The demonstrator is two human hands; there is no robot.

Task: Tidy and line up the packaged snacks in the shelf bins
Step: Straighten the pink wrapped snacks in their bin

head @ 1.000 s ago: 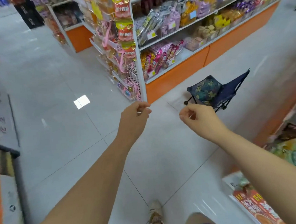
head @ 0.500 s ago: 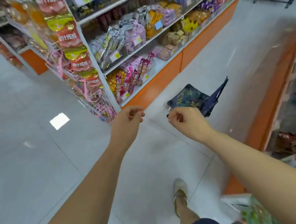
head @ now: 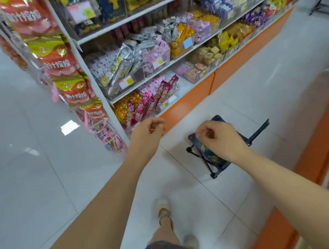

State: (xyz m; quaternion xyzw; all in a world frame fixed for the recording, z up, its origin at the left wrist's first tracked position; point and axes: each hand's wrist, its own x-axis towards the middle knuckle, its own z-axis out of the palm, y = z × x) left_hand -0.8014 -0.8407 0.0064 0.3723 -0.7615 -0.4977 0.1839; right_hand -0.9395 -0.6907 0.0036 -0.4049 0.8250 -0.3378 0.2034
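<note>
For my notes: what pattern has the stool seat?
Dark blue leaf print on the stool; head view.

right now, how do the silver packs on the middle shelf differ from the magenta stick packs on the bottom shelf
The silver packs fill a clear bin on the middle shelf. The magenta stick packs stand in another bin on the bottom shelf. The silver packs are wider and shiny with yellow print, while the magenta stick packs are narrower. Both kinds are long and lean rightward.
</note>
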